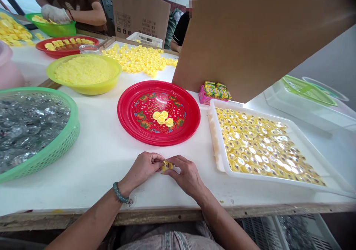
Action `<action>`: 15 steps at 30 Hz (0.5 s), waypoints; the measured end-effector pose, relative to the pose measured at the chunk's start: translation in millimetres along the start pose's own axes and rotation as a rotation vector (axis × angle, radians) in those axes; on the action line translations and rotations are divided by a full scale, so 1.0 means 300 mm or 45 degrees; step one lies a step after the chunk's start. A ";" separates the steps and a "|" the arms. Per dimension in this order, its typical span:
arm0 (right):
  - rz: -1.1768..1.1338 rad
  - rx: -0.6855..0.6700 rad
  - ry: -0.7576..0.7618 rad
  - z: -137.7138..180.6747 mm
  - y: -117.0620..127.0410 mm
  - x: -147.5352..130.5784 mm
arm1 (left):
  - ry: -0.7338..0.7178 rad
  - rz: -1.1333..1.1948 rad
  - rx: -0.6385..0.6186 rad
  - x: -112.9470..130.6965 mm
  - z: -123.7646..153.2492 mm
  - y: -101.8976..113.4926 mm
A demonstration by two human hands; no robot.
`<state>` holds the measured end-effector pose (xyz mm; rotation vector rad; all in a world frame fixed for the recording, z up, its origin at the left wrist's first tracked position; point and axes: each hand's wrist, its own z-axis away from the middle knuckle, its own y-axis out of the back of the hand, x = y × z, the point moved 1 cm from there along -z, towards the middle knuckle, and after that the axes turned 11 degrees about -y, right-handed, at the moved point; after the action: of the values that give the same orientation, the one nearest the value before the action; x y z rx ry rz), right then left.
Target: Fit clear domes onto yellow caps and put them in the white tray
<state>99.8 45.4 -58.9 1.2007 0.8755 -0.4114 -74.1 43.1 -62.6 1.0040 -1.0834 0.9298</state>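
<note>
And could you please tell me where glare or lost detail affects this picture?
Head view, right: white glare washes out many yellow discs in the white tray; head view, centre: a bright reflection sits on the red floral tray; head view, left: clear plastic pieces glint in the green basket; head view, foreground: detail on the yellow piece between the fingers is too small to read.

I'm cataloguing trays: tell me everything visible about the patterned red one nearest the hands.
The red tray is round, glossy and plastic-looking, with a sloping rim. Printed fruit and leaves surround a central emblem. It lies flat on the white table, beyond the left hand and right hand, untouched by either. Four yellow pieces sit near its middle.
</note>
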 end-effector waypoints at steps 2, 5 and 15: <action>0.052 0.009 0.021 0.002 0.000 0.000 | -0.021 -0.034 -0.009 0.003 -0.001 -0.001; 0.176 0.046 0.066 0.005 -0.003 -0.004 | -0.050 -0.073 -0.017 0.001 -0.004 -0.006; 0.392 0.251 0.197 0.030 -0.040 -0.009 | 0.080 0.287 -0.056 -0.027 -0.014 -0.018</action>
<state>93.1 32.6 -63.4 1.5394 0.7771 -0.1587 -69.7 44.7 -72.2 0.8228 -1.1752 1.1071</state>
